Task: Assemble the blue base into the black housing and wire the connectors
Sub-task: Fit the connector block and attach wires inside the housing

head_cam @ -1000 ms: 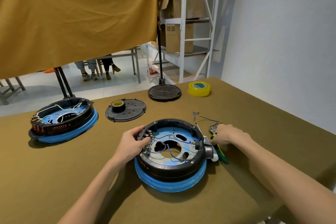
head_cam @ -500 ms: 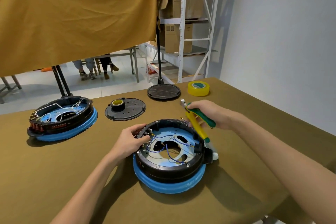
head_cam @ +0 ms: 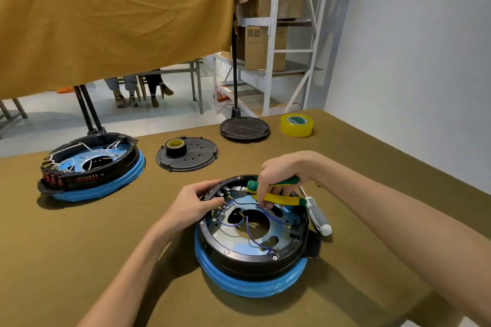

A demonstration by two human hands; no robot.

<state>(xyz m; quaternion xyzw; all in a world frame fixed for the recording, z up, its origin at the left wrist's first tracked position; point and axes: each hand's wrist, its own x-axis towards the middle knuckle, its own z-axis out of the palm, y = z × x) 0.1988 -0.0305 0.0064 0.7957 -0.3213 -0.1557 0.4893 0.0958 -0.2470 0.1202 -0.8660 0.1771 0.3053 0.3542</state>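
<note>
R hand [head_cam: 276, 175] grips pliers [head_cam: 273, 194]; L hand [head_cam: 194, 204] pinches black housing [head_cam: 255, 255] rim, frame centre. Seat the connector squarely, don't crush.

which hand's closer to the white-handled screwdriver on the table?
Right. The right hand, gripping the pliers, hovers just up-left of the screwdriver. The left hand rests on the black housing rim, on its far side.

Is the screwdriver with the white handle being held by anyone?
No, the screwdriver lies on the table beside the housing, while the right hand grips pliers.
</note>
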